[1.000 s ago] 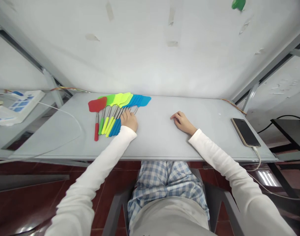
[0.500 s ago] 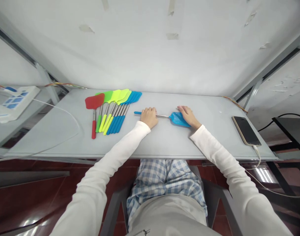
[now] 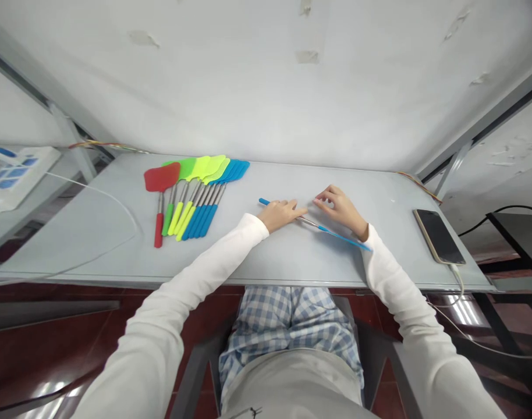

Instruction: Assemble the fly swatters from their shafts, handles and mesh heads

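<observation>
A blue fly swatter with a metal shaft slants across the table in front of me, its flat head now seen nearly edge-on. My left hand is closed around its shaft near the blue handle. Just beyond the shaft, my right hand is raised with bent fingers, thumb and fingertips slightly apart, and nothing shows in it. To the left lies a fanned row of several fly swatters: a red one, a green one, yellow ones and blue ones.
A smartphone with a white charging cable lies at the table's right end. A thin white cord crosses the left end. The white wall rises behind the grey table. A white-and-blue box stands far left.
The swatter has turned edge-on, its head coming nearer to me and to the right. My right hand has left the swatter's head; my left hand has shifted right along with the shaft.
</observation>
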`<control>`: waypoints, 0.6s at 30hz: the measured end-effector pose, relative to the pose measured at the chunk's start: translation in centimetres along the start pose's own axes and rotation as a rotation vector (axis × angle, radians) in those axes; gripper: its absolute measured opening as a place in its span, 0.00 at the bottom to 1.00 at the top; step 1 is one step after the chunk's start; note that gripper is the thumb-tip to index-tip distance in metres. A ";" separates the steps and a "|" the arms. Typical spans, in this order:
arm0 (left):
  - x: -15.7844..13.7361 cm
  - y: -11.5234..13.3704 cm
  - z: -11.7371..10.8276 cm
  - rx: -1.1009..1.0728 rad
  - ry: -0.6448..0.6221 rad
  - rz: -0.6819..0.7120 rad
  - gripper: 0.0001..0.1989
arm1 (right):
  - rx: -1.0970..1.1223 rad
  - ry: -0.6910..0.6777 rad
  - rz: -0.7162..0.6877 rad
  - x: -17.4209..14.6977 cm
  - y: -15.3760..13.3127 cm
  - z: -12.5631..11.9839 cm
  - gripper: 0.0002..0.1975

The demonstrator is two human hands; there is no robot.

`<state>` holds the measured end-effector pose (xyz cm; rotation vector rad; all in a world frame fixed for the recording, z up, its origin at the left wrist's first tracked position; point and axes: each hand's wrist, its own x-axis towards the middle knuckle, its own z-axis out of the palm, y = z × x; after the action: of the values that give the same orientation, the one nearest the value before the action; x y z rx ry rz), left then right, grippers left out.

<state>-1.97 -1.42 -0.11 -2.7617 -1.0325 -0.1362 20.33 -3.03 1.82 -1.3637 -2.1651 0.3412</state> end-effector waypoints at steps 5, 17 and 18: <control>-0.3 -1.2 -0.3 0.008 0.048 -0.233 0.21 | 0.279 -0.325 0.337 -0.2 0.3 -1.9 0.40; -0.5 -2.3 -0.2 0.005 -0.022 -0.368 0.25 | 0.063 -0.020 0.016 -0.1 0.5 -2.8 0.25; -0.5 -2.3 -0.3 -0.004 -0.047 -0.370 0.24 | -0.015 0.067 -0.061 -0.1 0.5 -2.6 0.22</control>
<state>-3.86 -0.12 0.41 -2.5578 -1.5470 -0.1240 22.22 -3.04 3.64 -1.2961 -2.1528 0.2530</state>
